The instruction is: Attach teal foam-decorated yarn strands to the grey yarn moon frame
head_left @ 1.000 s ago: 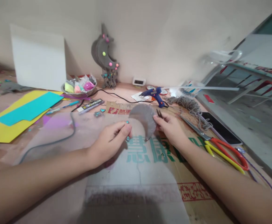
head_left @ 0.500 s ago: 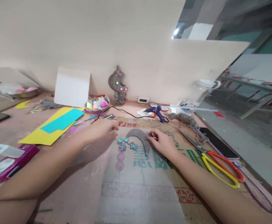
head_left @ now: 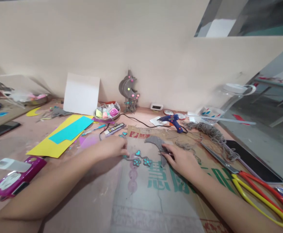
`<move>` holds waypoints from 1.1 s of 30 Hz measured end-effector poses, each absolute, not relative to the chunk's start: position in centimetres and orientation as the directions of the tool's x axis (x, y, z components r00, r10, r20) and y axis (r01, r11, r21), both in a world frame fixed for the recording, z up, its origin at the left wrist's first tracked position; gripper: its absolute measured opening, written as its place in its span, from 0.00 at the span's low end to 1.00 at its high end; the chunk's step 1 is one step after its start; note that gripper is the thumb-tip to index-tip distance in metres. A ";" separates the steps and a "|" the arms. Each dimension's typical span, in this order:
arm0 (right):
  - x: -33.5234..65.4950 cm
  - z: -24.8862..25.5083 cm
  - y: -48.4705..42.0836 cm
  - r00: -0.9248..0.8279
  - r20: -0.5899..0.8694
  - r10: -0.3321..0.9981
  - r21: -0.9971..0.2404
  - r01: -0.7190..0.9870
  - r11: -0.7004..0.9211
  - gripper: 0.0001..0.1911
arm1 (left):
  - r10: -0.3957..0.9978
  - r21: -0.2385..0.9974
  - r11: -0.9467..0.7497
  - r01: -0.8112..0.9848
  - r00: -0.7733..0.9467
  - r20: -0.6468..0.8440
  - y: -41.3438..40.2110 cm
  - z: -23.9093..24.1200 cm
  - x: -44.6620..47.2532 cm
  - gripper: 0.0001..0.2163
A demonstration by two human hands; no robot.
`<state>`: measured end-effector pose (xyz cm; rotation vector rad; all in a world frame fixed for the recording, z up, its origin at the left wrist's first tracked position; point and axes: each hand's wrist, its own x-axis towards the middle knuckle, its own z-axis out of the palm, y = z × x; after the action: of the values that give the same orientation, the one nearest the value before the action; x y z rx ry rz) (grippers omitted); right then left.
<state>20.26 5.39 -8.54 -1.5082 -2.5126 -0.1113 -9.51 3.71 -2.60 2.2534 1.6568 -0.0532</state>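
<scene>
A grey crescent-shaped piece (head_left: 156, 142) lies flat on the cardboard sheet (head_left: 156, 197). Small teal ornaments on a grey string (head_left: 140, 159) lie just left of it. My left hand (head_left: 112, 148) rests beside the string's left end, fingers curled and touching it. My right hand (head_left: 181, 159) lies at the crescent's lower tip, its fingers pinched on something thin and dark that I cannot make out.
Red-and-yellow scissors (head_left: 257, 191), a phone (head_left: 253, 163) and grey yarn (head_left: 211, 132) lie to the right. A blue glue gun (head_left: 171, 121) and a bowl of coloured clay (head_left: 106, 113) sit behind. Yellow and teal paper (head_left: 61, 134) and a magenta punch (head_left: 12, 179) lie left.
The crescent, held up between both hands a second ago, now lies flat. The teal ornaments lie laid out beside it. My left hand swung out left and came back to the string.
</scene>
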 end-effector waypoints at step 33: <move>15.6 -0.1 5.5 -0.589 0.288 0.755 -0.450 0.612 0.650 0.14 | 0.908 0.528 -0.410 0.743 0.277 0.315 5.3 2.4 -9.5 0.12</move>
<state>15.59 5.53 -0.15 -1.0694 -2.4135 0.4211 -9.49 5.27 2.37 2.2729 1.5158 0.8488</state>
